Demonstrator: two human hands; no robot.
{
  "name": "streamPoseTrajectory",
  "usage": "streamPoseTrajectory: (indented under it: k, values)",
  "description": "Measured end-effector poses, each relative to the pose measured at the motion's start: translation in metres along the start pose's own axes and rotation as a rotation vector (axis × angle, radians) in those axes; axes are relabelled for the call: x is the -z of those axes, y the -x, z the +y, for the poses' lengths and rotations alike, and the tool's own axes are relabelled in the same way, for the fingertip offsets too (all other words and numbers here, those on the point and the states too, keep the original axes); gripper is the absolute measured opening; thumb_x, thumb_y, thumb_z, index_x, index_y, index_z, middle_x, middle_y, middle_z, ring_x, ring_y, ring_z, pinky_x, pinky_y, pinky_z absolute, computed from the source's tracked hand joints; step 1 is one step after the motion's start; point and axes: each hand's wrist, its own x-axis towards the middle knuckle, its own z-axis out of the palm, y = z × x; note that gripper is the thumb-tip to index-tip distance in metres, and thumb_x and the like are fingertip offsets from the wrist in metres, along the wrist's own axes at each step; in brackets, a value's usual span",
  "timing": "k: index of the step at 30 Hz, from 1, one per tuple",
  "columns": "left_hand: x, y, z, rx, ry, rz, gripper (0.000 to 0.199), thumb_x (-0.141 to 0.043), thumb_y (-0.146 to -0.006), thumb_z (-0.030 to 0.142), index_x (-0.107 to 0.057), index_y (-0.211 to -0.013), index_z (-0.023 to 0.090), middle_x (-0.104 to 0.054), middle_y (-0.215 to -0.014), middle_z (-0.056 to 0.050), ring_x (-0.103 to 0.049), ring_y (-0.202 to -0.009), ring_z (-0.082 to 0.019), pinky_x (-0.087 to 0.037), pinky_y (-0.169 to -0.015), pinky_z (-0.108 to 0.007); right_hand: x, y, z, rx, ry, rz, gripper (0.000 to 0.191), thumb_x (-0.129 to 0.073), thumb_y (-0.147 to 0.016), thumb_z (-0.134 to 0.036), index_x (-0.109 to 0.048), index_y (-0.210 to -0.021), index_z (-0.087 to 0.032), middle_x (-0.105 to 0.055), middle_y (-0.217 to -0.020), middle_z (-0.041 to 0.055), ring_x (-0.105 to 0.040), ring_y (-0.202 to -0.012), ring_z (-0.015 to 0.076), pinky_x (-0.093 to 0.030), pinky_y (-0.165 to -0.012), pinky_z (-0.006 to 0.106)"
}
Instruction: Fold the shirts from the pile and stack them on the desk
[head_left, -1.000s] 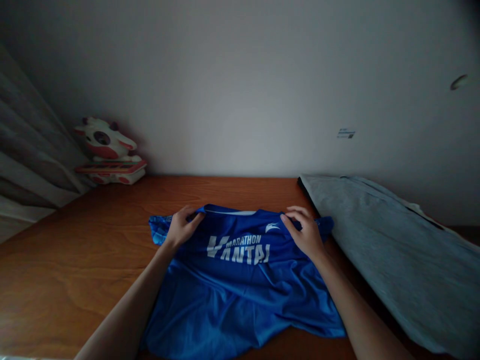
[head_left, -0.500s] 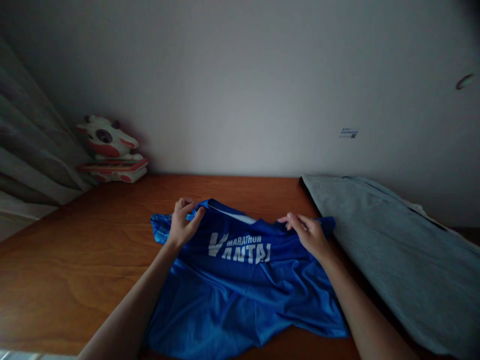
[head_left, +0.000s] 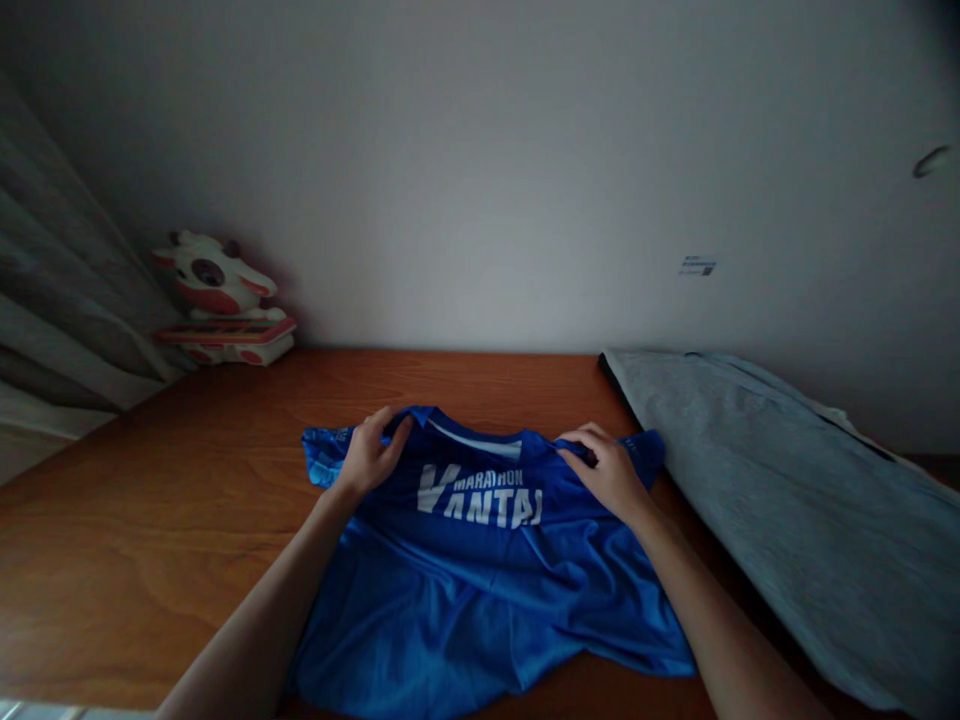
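A blue T-shirt point(head_left: 480, 580) with white "MARATHON" lettering lies front up, its collar away from me and its lower part wrinkled. At the shoulder left of the collar, my left hand point(head_left: 373, 447) is closed on the fabric, thumb toward the collar. My right hand point(head_left: 604, 468) pinches the opposite shoulder between thumb and fingers. Both short sleeves stick out beyond my hands, the left one patterned in lighter blue. The fingertips are partly hidden by the cloth and the hands.
Under the shirt is a brown wooden tabletop point(head_left: 187, 520) against a pale wall. Grey folded cloth point(head_left: 787, 500) with a dark edge lies at the right. A cow-shaped toy point(head_left: 225, 300) with a small keyboard stands at the back left, beside a curtain point(head_left: 67, 290).
My right hand has closed on the right shoulder, where its fingers were looser before. The collar now lies wider and flatter, with more of its white inside showing.
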Motion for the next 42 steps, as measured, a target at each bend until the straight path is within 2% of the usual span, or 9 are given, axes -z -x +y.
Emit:
streamPoseTrajectory:
  k: [5, 15, 19, 24, 31, 33, 38, 40, 42]
  values:
    - [-0.002, -0.001, -0.005, 0.026, 0.009, 0.050, 0.037, -0.047, -0.097, 0.041, -0.066, -0.119, 0.019, -0.074, -0.105, -0.006, -0.066, -0.095, -0.021, -0.051, -0.091, -0.031, 0.007, -0.004, -0.001, 0.010, 0.014, 0.372, 0.004, -0.059, -0.086, -0.030, -0.058, -0.086, -0.026, -0.067, -0.091, 0.0061, -0.062, -0.077, 0.0213, -0.051, -0.068, 0.034]
    - [0.007, -0.003, -0.008, -0.248, -0.182, 0.037, 0.025, -0.055, -0.081, 0.020, -0.078, -0.073, 0.025, -0.062, -0.098, -0.009, -0.058, -0.096, -0.025, -0.049, -0.092, -0.043, 0.015, -0.001, 0.007, 0.056, 0.226, 0.444, 0.019, -0.052, -0.068, -0.007, -0.052, -0.069, -0.026, -0.054, -0.089, 0.0053, -0.060, -0.084, 0.0229, -0.050, -0.079, 0.037]
    - [0.015, -0.004, -0.006, -0.178, -0.112, -0.139, 0.020, -0.060, -0.075, 0.024, -0.080, -0.074, 0.025, -0.063, -0.087, -0.008, -0.059, -0.088, -0.023, -0.052, -0.085, -0.036, 0.021, -0.001, 0.013, 0.000, 0.121, 0.220, 0.017, -0.051, -0.060, -0.011, -0.044, -0.064, -0.026, -0.051, -0.068, -0.0010, -0.053, -0.066, 0.0183, -0.044, -0.064, 0.031]
    - [0.030, 0.001, 0.000, 0.086, 0.073, -0.910, 0.026, -0.063, -0.072, 0.028, -0.084, -0.087, 0.028, -0.067, -0.059, 0.000, -0.056, -0.051, -0.013, -0.040, -0.049, -0.022, 0.029, 0.000, 0.009, -0.237, -0.211, -0.277, 0.016, -0.048, -0.057, -0.022, -0.033, -0.059, -0.027, -0.043, -0.049, -0.0071, -0.043, -0.047, 0.0124, -0.033, -0.047, 0.025]
    - [0.047, 0.002, 0.001, 0.418, 0.402, -1.281, 0.022, -0.065, -0.070, 0.032, -0.073, -0.087, 0.021, -0.072, -0.056, -0.001, -0.051, -0.036, -0.014, -0.034, -0.036, -0.021, 0.054, 0.012, 0.002, -0.638, -0.607, -0.758, 0.029, -0.062, -0.069, -0.037, -0.034, -0.072, -0.028, -0.036, -0.036, -0.0145, -0.036, -0.027, 0.0097, -0.019, -0.034, 0.019]
    - [0.046, -0.001, 0.002, 0.392, 0.406, -1.155, 0.021, -0.063, -0.072, 0.035, -0.069, -0.085, 0.020, -0.074, -0.062, -0.004, -0.061, -0.045, -0.018, -0.042, -0.041, -0.024, 0.054, 0.013, 0.003, -0.643, -0.650, -0.814, 0.034, -0.068, -0.070, -0.043, -0.038, -0.074, -0.028, -0.039, -0.039, -0.0135, -0.043, -0.028, 0.0120, -0.027, -0.033, 0.020]
    - [0.027, -0.006, 0.017, 0.026, 0.040, 0.197, 0.046, -0.051, -0.091, 0.044, -0.059, -0.128, 0.017, -0.067, -0.129, -0.016, -0.061, -0.124, -0.030, -0.049, -0.103, -0.044, 0.033, -0.001, -0.003, -0.276, -0.544, 0.039, 0.035, -0.065, -0.084, -0.054, -0.059, -0.106, -0.027, -0.075, -0.109, 0.0074, -0.071, -0.110, 0.0247, -0.057, -0.092, 0.040]
    - [0.021, -0.006, 0.022, -0.124, -0.131, 0.311, 0.050, -0.052, -0.094, 0.041, -0.052, -0.138, 0.017, -0.059, -0.141, -0.016, -0.051, -0.135, -0.030, -0.040, -0.114, -0.046, 0.026, -0.006, -0.005, -0.144, -0.360, 0.165, 0.045, -0.065, -0.089, -0.053, -0.058, -0.126, -0.028, -0.065, -0.138, 0.0096, -0.057, -0.134, 0.0255, -0.046, -0.111, 0.045]
    - [0.017, -0.004, 0.022, -0.204, -0.225, 0.174, 0.040, -0.049, -0.097, 0.038, -0.059, -0.130, 0.019, -0.065, -0.131, -0.014, -0.057, -0.127, -0.029, -0.043, -0.111, -0.044, 0.023, -0.007, -0.003, -0.045, -0.162, 0.145, 0.038, -0.061, -0.093, -0.050, -0.065, -0.123, -0.027, -0.066, -0.138, 0.0094, -0.059, -0.131, 0.0257, -0.045, -0.112, 0.046]
